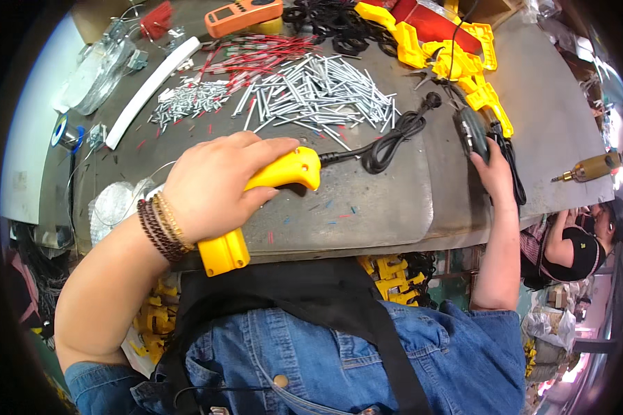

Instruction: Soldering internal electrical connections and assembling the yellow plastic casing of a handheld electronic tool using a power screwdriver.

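Observation:
My left hand [218, 181] is wrapped round a yellow plastic tool housing [223, 254], shaped like a pistol grip, at the table's front edge. From the housing's right end a black power cord [398, 142] runs out and lies bundled on the table, its plug at the far end. My right hand [495, 173] reaches out to the right. Its fingers are closed round the near end of a dark handheld tool [472, 131]. That tool lies beside a pile of yellow housing parts [488, 104]; its exact kind is hard to make out.
At the back are long screws [318, 93], short screws [190, 100], red-sleeved wires [270, 52] and an orange meter [242, 15]. A white strip [152, 93] and solder spool [66, 135] lie left. A brass-coloured screwdriver [591, 168] hangs at right, near another person [574, 242].

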Demonstrator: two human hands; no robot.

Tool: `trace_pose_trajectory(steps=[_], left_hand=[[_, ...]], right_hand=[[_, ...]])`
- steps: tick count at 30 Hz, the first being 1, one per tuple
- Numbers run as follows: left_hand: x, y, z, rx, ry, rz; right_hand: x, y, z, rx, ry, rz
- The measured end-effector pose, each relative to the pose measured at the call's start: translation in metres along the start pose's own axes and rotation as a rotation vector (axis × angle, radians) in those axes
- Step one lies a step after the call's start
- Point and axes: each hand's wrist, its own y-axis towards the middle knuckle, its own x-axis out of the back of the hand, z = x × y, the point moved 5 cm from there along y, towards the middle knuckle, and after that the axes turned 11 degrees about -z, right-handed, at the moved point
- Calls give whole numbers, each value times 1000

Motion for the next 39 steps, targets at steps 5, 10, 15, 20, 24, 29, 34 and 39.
trace_pose_trajectory(steps=[5,10,15,20,24,29,34,39], left_hand=[[-7,5,-2,126,116,118],[-10,6,3,120,144,133],[-10,7,1,118,85,91],[-10,7,2,120,86,109],[-11,5,3,119,78,109],[-16,5,6,136,91,112],[-17,5,4,92,139,56],[-16,6,2,158,180,142]], right_hand=[[50,-3,39,-540,1691,205],[89,-10,185,218,2397,486],[108,-16,252,357,2241,328],[142,-6,280,639,2169,260],[166,9,299,701,2136,228],[145,12,316,665,2141,315],[135,12,327,789,2154,436],[128,10,320,798,2204,384]])
